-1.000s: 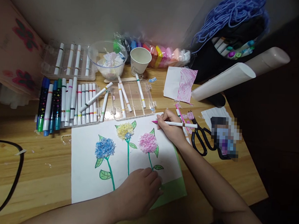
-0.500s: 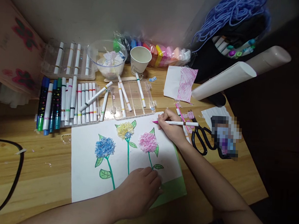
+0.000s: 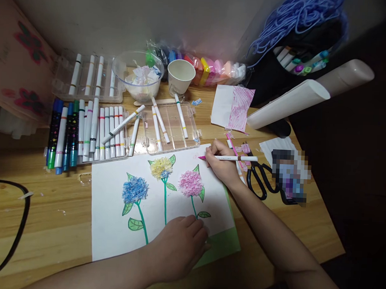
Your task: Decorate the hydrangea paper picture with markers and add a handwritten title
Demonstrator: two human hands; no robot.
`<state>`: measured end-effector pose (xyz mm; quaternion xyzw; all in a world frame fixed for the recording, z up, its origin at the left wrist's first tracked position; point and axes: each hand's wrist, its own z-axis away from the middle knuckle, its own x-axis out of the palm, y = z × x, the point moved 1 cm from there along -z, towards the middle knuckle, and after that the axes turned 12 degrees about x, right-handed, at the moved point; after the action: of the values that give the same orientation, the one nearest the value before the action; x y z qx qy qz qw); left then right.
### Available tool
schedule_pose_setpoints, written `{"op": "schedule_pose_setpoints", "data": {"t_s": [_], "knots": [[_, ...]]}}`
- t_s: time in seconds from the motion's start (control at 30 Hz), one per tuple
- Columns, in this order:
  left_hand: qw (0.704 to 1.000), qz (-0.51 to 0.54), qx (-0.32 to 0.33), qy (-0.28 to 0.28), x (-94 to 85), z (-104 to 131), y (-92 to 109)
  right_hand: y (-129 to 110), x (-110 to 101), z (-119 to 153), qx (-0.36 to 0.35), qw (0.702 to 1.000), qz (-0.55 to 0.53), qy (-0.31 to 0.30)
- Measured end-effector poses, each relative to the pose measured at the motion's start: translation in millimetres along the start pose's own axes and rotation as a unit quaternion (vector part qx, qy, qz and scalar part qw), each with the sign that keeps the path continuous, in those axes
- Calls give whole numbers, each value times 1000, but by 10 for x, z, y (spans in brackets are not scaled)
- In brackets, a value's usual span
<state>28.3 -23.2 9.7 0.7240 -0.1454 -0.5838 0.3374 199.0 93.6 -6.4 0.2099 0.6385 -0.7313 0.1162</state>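
My right hand (image 3: 222, 160) grips a white marker (image 3: 230, 158) with a pink tip and a brown band near its back end. The tip meets the upper right of the white paper (image 3: 107, 238), beside faint pink lines. My left hand (image 3: 184, 244) rests on the lower part of the sheet, its fingers curled under and the fingertips hidden. Three textured flowers with drawn green stems and leaves are on the sheet: a blue flower (image 3: 135, 189), a yellow flower (image 3: 161, 168) and a pink flower (image 3: 191, 183). A green sheet (image 3: 220, 248) shows beneath the paper.
Black-handled scissors (image 3: 257, 181) and a phone (image 3: 289, 178) lie to the right. Behind the paper are a marker case (image 3: 172, 145), a clear bowl (image 3: 138, 89) of paper scraps, a paper cup (image 3: 181, 76) and a pink-striped paper piece (image 3: 241, 110). Several markers (image 3: 110, 136) lie left.
My right hand and the marker have shifted very slightly to the right, and the faint pink lines by the tip show a little more. My left hand stays in place.
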Motion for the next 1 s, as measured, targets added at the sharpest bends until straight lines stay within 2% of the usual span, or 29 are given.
{"op": "schedule_pose_setpoints", "data": {"t_s": [0.8,1.0], "knots": [[1000,-6,-1,6,12,-4,3,-58,-7,14,-6,1000,11,-2],[1000,-7,-5,-10,-13,-11,10,-47,3,23,-1,1000,1,-15]]}}
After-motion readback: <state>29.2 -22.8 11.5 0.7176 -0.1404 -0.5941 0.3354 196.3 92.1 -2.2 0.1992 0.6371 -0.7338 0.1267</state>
